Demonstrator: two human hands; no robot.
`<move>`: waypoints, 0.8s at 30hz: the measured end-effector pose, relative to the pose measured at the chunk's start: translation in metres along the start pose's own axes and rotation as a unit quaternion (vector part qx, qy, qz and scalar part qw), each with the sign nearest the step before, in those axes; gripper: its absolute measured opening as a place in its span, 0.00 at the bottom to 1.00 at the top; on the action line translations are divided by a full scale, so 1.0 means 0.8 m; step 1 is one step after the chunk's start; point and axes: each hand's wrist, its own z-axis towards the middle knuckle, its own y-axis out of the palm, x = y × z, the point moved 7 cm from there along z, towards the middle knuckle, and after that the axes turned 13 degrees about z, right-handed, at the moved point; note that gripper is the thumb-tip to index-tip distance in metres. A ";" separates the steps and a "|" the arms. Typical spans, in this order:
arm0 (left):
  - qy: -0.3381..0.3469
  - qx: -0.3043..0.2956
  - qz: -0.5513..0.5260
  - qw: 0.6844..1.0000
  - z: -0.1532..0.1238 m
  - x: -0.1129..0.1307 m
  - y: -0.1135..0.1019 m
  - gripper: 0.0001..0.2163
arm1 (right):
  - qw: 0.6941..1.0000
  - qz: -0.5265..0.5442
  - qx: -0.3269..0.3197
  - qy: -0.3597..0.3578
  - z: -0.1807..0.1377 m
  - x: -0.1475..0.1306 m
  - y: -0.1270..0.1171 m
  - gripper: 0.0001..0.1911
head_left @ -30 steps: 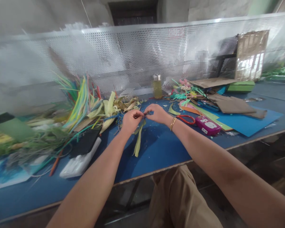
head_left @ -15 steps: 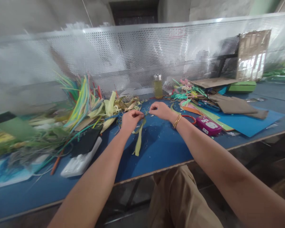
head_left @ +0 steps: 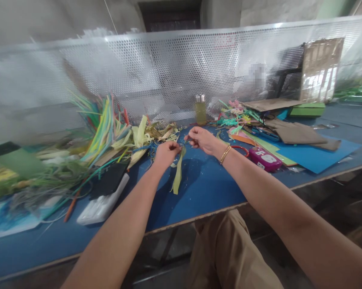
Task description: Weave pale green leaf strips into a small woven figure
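Observation:
A long pale green strip, like a dried corn husk leaf (head_left: 177,178), hangs down between my hands over the blue table. My left hand (head_left: 167,154) is closed in a pinch at its upper end. Just to the right, my right hand (head_left: 200,139), with a gold bracelet at the wrist, is also pinched, its fingertips at the thin top of the strip. The fingertips are too small to show exactly what each one grips. Close behind my left hand lies a heap of pale husks (head_left: 140,134) with blue strands.
Behind stand a capped bottle (head_left: 201,112) and a perforated metal panel (head_left: 181,68). At right are a purple box-like object (head_left: 264,159), a red loop (head_left: 240,149), blue paper (head_left: 316,154) and brown cardboard (head_left: 298,131). Coloured stems (head_left: 104,132) and a white case (head_left: 101,208) lie left.
My right hand has turned slightly, its fingers now curled lower. The strip has swung a little up and right, and my left hand has shifted slightly.

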 end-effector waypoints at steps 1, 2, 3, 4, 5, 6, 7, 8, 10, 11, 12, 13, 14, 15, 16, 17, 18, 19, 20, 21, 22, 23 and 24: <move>0.002 -0.003 0.004 1.000 0.001 0.001 0.000 0.05 | 1.000 -0.002 -0.006 -0.001 0.000 0.001 0.001 0.06; 0.003 -0.006 0.005 1.000 0.001 0.001 0.000 0.06 | 1.000 -0.016 -0.006 -0.004 0.001 0.002 -0.001 0.07; 0.005 -0.008 0.003 1.000 0.002 0.003 -0.001 0.06 | 0.999 -0.037 -0.004 -0.008 0.003 0.003 -0.004 0.07; 0.007 -0.009 -0.001 1.000 0.003 0.004 -0.001 0.06 | 0.998 -0.059 -0.003 -0.013 0.005 0.003 -0.007 0.07; 0.009 -0.008 -0.004 1.000 0.004 0.005 -0.001 0.05 | 0.997 -0.080 -0.004 -0.019 0.007 0.002 -0.010 0.08; 0.012 -0.007 -0.006 1.000 0.005 0.006 -0.002 0.05 | 0.995 -0.098 -0.006 -0.026 0.009 0.002 -0.013 0.07; 0.014 -0.007 -0.007 1.000 0.005 0.006 -0.002 0.05 | 0.993 -0.115 -0.009 -0.034 0.011 0.001 -0.016 0.07; 0.015 -0.009 -0.007 1.000 0.006 0.006 -0.001 0.04 | 0.990 -0.133 -0.009 -0.042 0.012 -0.001 -0.018 0.06; 0.020 -0.012 -0.022 0.999 0.006 0.006 0.001 0.05 | 0.982 -0.178 -0.003 -0.061 0.013 -0.005 -0.021 0.06; 0.027 -0.012 -0.040 0.999 0.006 0.007 0.001 0.05 | 0.977 -0.202 0.000 -0.069 0.012 -0.007 -0.021 0.06; 0.037 -0.012 -0.063 0.997 0.005 0.009 0.002 0.06 | 0.972 -0.225 0.000 -0.075 0.011 -0.008 -0.019 0.06; 0.048 -0.014 -0.092 0.994 0.003 0.013 0.003 0.07 | 0.967 -0.244 -0.005 -0.079 0.010 -0.007 -0.017 0.06; 0.059 -0.018 -0.123 0.990 0.001 0.017 0.004 0.07 | 0.963 -0.258 -0.011 -0.080 0.009 -0.006 -0.014 0.06; 0.068 -0.026 -0.151 0.986 -0.002 0.022 0.005 0.08 | 0.960 -0.267 -0.017 -0.079 0.009 -0.003 -0.011 0.06; 0.073 -0.037 -0.171 0.982 -0.004 0.026 0.007 0.08 | 0.959 -0.272 -0.019 -0.078 0.009 -0.001 -0.009 0.06; 0.074 -0.047 -0.177 0.980 -0.006 0.029 0.009 0.07 | 0.958 -0.274 -0.018 -0.076 0.009 0.002 -0.008 0.07; 0.071 -0.054 -0.170 0.981 -0.007 0.031 0.011 0.07 | 0.958 -0.276 -0.015 -0.074 0.009 0.004 -0.007 0.06; 0.065 -0.057 -0.151 0.985 -0.007 0.031 0.013 0.06 | 0.958 -0.276 -0.013 -0.069 0.009 0.007 -0.007 0.06; 0.055 -0.056 -0.127 0.989 -0.006 0.029 0.014 0.06 | 0.959 -0.276 -0.014 -0.063 0.010 0.009 -0.006 0.06; 0.041 -0.052 -0.106 0.992 -0.005 0.026 0.015 0.05 | 0.960 -0.274 -0.017 -0.055 0.010 0.011 -0.006 0.06; 0.027 -0.046 -0.094 0.994 -0.003 0.021 0.015 0.05 | 0.961 -0.271 -0.020 -0.048 0.010 0.012 -0.006 0.05; 0.013 -0.039 -0.093 0.995 -0.001 0.017 0.016 0.05 | 0.963 -0.267 -0.024 -0.042 0.011 0.012 -0.006 0.05; 0.000 -0.033 -0.099 0.995 0.002 0.012 0.018 0.05 | 0.963 -0.264 -0.025 -0.039 0.011 0.011 -0.006 0.05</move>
